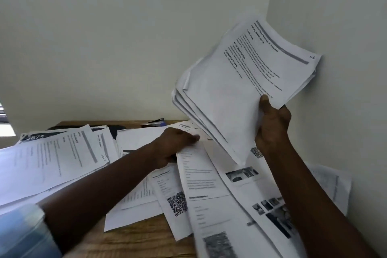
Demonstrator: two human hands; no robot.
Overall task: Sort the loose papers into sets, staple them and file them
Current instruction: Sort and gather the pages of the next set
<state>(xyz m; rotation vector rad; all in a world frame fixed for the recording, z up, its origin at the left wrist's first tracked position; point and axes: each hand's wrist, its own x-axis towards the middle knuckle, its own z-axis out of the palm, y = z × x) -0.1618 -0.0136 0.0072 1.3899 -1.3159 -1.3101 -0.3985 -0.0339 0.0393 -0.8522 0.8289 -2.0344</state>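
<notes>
The right hand (272,123) holds a thick stack of papers (240,81) up in the air, with the thumb pressed on the front and the fingers curled round the back. The stack is tilted. Its long side runs from low on the left to high on the right, and the top of the front page points up at the corner of the room. Its far corner looks to touch the pale wall (345,27). Below the stack, to its left, the left hand (176,144) grips the top end of one sheet (199,176). That sheet lies long-ways, pointing toward the person. Loose papers (52,159) lie all over the brown wooden surface (136,241) under the stack, many piled across each other. Some show square codes and small photos. Far below the stack, at the left, is a blue sleeve (21,234). Left of the stack's low end, by the wall, sits a small dark and blue thing (156,122). I cannot tell what it is.
</notes>
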